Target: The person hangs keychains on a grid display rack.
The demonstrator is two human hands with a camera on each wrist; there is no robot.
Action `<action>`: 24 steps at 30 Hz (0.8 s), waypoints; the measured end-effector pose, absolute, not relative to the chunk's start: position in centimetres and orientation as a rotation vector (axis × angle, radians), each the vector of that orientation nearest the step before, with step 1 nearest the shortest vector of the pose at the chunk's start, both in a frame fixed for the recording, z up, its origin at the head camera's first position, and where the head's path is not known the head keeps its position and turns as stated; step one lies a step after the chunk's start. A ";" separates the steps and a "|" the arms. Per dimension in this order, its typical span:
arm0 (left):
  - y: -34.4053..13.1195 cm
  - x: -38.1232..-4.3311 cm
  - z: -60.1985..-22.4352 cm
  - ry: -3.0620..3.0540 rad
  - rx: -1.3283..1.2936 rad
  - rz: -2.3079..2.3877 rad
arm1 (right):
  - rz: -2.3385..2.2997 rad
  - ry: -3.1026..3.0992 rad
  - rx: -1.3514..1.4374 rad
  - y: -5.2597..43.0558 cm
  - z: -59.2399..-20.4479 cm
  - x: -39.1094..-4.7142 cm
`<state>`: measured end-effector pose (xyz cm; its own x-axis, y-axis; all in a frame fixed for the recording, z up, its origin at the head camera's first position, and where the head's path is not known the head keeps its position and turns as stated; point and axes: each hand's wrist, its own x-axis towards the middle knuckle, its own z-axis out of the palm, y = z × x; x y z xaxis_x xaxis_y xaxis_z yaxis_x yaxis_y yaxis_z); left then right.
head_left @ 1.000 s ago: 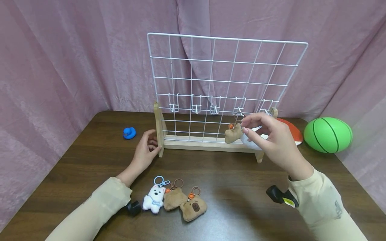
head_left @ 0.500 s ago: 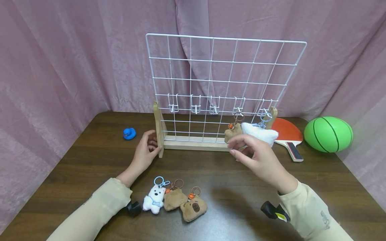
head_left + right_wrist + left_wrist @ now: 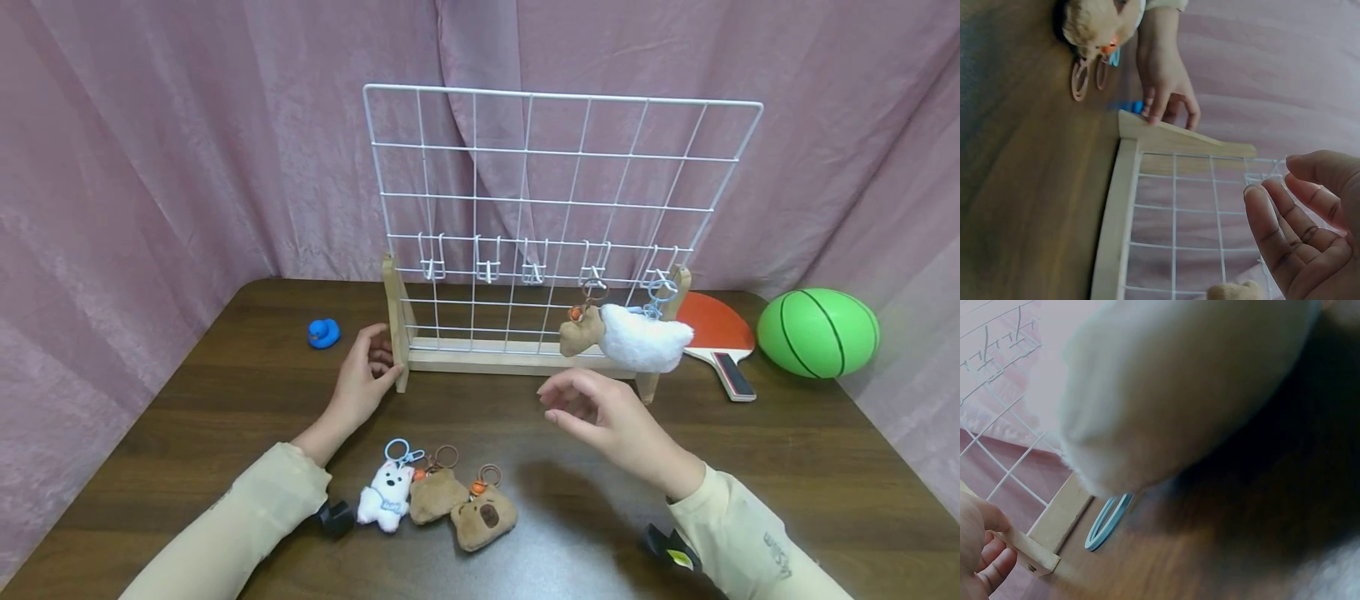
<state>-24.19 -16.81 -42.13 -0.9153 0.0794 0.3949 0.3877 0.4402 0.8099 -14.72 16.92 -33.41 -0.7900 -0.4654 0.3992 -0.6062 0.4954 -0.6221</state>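
My left hand (image 3: pixel 362 375) grips the left wooden foot (image 3: pixel 1035 553) of a white wire grid rack (image 3: pixel 487 362), thumb in front. My right hand (image 3: pixel 611 425) is in the air before the rack's right half, fingers loosely bent, nothing between them in the right wrist view. Behind it, a brown plush keychain (image 3: pixel 576 336) and a white plush keychain (image 3: pixel 651 342) hang from the two rightmost hooks. On the table lie a white dog plush keychain (image 3: pixel 387 497), a brown plush keychain (image 3: pixel 433 498) turned face down, and a brown bear plush keychain (image 3: pixel 484 518).
Three left hooks (image 3: pixel 487 270) on the grid hold nothing. A blue rubber duck (image 3: pixel 323 333) sits left of the rack. To the right are a red table tennis paddle (image 3: pixel 712 325) and a green ball (image 3: pixel 819 333). A pink curtain (image 3: pixel 187 150) hangs behind the table.
My right hand has let go of the brown plush keychain, which now hangs from its hook. The hand has drawn down and left, away from the rack. My left hand stays put.
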 end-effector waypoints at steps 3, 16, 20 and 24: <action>-16.8 -24.2 -42.2 -2.393 -0.405 -1.463 | 1.168 -2.561 0.968 16.6 -34.2 -14.8; -16.9 -24.2 -42.1 -2.400 -0.409 -1.474 | 1.131 -2.685 1.150 15.0 -36.7 -14.7; -16.9 -24.2 -42.1 -2.410 -0.408 -1.459 | 1.094 -2.754 1.180 14.5 -37.3 -14.8; -16.9 -24.1 -42.1 -2.414 -0.407 -1.455 | 1.063 -2.814 1.213 14.1 -37.9 -14.9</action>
